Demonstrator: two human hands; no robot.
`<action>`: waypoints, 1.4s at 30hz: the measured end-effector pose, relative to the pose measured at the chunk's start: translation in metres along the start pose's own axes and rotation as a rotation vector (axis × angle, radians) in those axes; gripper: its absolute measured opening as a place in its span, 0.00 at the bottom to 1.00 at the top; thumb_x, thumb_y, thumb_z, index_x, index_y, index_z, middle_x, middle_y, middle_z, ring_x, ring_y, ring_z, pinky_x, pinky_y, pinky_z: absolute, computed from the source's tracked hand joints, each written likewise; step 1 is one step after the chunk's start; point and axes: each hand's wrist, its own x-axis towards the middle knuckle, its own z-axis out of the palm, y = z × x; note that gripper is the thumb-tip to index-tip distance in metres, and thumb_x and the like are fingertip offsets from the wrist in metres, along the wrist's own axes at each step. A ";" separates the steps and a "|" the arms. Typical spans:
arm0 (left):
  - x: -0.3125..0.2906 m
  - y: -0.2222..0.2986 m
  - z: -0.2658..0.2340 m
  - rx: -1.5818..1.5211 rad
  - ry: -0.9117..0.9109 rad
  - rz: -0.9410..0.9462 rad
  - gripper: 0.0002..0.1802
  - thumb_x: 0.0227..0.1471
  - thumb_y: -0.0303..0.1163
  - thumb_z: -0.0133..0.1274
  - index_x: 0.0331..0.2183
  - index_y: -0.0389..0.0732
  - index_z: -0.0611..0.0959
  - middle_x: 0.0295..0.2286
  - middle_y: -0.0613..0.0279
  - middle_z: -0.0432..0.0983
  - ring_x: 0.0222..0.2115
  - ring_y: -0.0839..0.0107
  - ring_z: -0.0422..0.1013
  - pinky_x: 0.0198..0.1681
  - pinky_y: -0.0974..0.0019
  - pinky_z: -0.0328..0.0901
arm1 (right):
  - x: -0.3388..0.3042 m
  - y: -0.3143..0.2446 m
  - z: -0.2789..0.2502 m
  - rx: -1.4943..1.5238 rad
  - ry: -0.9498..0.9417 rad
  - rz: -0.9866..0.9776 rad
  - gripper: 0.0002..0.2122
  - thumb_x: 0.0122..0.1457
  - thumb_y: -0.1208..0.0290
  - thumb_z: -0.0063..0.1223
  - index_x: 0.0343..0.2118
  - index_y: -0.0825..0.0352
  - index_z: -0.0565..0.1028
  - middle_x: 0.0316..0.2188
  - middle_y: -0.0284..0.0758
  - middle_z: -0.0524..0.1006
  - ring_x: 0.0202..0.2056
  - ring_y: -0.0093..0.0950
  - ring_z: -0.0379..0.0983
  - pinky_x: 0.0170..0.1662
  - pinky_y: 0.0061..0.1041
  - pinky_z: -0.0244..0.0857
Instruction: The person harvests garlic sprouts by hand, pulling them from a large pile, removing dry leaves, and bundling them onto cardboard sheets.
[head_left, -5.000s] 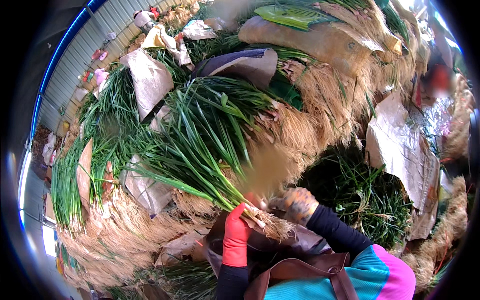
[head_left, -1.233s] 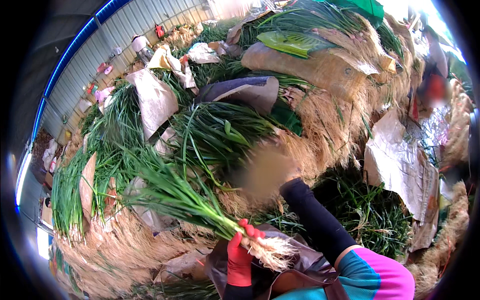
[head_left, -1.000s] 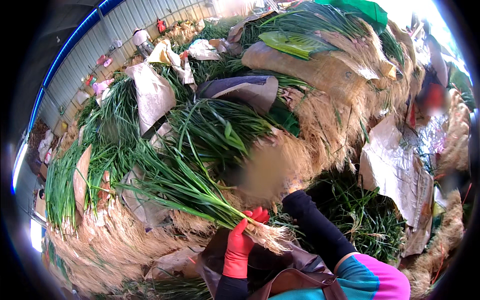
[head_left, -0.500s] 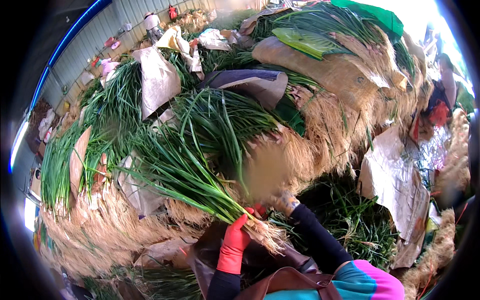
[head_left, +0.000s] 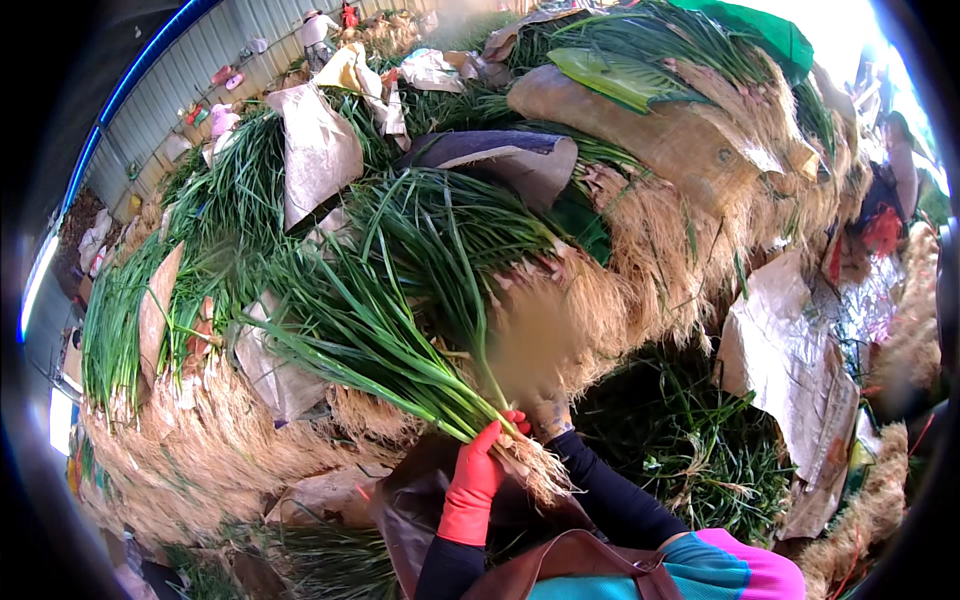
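Note:
My left hand [head_left: 474,482], in a red glove, is closed round the pale lower stalks of a bunch of onion-like greens [head_left: 405,372]. Its long green leaves fan out to the upper left, and its tan roots [head_left: 543,472] hang out to the lower right. My right hand [head_left: 549,416], in a patterned glove, is beside the stalks just above the roots. A blurred spot hides much of it, so its fingers cannot be made out. A brown apron [head_left: 570,560] covers my front below the bunch.
Large heaps of the same greens rise ahead, their tan roots [head_left: 215,465] facing me. Sacking sheets [head_left: 318,150] and a dark sheet [head_left: 500,160] lie over them. Loose green leaves [head_left: 690,440] lie to the right near a pale sack [head_left: 785,345]. Another person [head_left: 885,190] is at the far right.
My right hand has shifted slightly left and down, closer to the stalks. The bunch stays in my left hand, barely moved.

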 end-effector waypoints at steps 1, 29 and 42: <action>0.000 -0.001 -0.002 0.016 0.006 -0.014 0.16 0.52 0.35 0.48 0.40 0.34 0.75 0.37 0.54 0.73 0.38 0.62 0.70 0.45 0.59 0.64 | -0.004 -0.002 -0.005 -0.148 0.014 -0.144 0.12 0.56 0.64 0.51 0.33 0.70 0.76 0.22 0.30 0.75 0.24 0.19 0.68 0.29 0.20 0.63; -0.001 0.012 -0.005 -0.254 -0.361 -0.050 0.25 0.52 0.39 0.45 0.50 0.37 0.69 0.56 0.50 0.53 0.56 0.52 0.51 0.56 0.48 0.52 | -0.038 -0.054 -0.038 -0.944 -0.542 -0.424 0.20 0.57 0.50 0.44 0.33 0.65 0.76 0.23 0.43 0.75 0.27 0.41 0.73 0.32 0.35 0.66; -0.008 -0.012 -0.080 -0.017 0.006 -0.050 0.21 0.49 0.37 0.46 0.43 0.37 0.73 0.32 0.43 0.74 0.32 0.49 0.71 0.40 0.51 0.66 | -0.004 -0.012 0.006 -1.144 -0.348 -0.746 0.14 0.51 0.59 0.53 0.32 0.66 0.75 0.23 0.38 0.76 0.28 0.32 0.74 0.30 0.31 0.67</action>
